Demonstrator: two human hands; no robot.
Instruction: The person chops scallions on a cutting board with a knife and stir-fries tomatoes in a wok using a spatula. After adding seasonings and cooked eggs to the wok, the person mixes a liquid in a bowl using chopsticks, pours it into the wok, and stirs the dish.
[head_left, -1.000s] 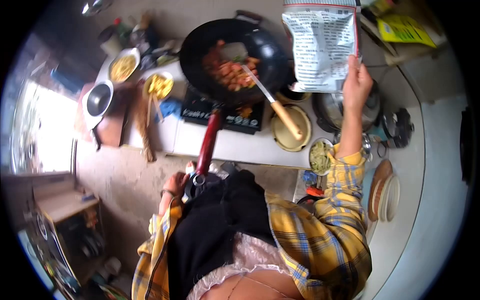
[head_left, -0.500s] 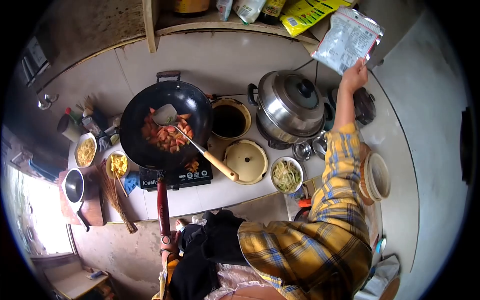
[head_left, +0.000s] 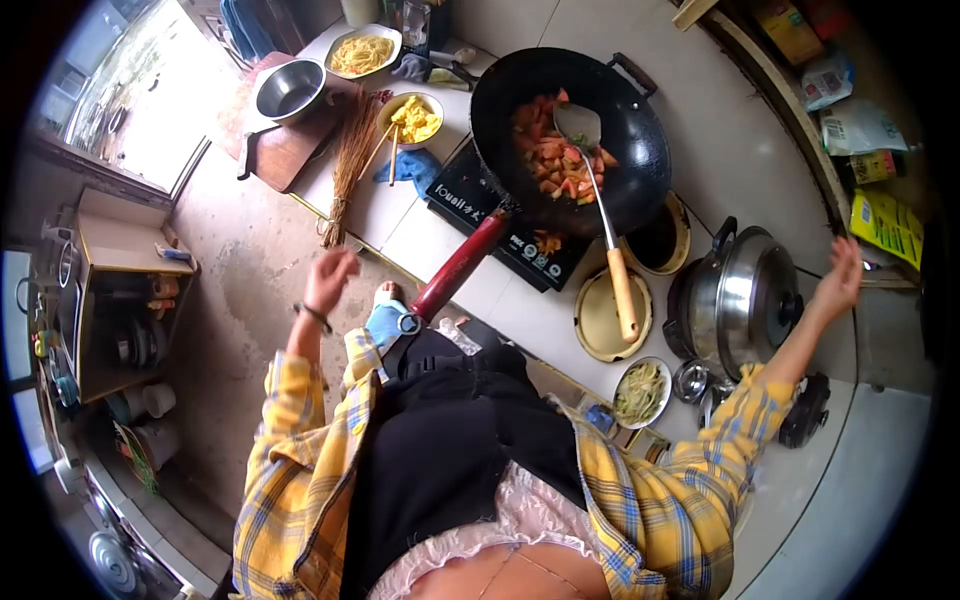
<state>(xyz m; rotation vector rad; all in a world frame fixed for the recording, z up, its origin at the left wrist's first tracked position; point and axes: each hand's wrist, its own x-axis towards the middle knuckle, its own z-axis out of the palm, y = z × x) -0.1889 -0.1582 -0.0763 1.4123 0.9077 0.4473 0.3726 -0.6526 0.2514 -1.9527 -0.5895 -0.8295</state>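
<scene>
My left hand (head_left: 330, 281) is in the air left of the wok handle (head_left: 461, 262), fingers loosely bent and nothing in them. On the right, my right hand (head_left: 838, 284) is raised beside the shelf near the yellow packet (head_left: 886, 228). Its fingers are extended, and I see nothing held. The black wok (head_left: 640, 150) sits over the induction cooker (head_left: 470, 190) with chopped tomato pieces (head_left: 562, 165) inside. A spatula (head_left: 606, 215) with a wooden handle rests in the wok, its handle reaching out over a cream enamel lid (head_left: 600, 335). The silver packet is not visible.
A steel pot (head_left: 745, 290) with a lid stands right of a pot of dark liquid (head_left: 655, 238). Nearby are a bowl of shredded vegetables (head_left: 641, 391), a bowl of scrambled egg (head_left: 416, 120) with chopsticks, a plate of noodles (head_left: 362, 54), a straw brush (head_left: 352, 160) and a small saucepan (head_left: 290, 90).
The silver packet has left my right hand and the view. My left hand has let go of the wok handle and moved left. The camera view has turned; the spatula still lies in the wok.
</scene>
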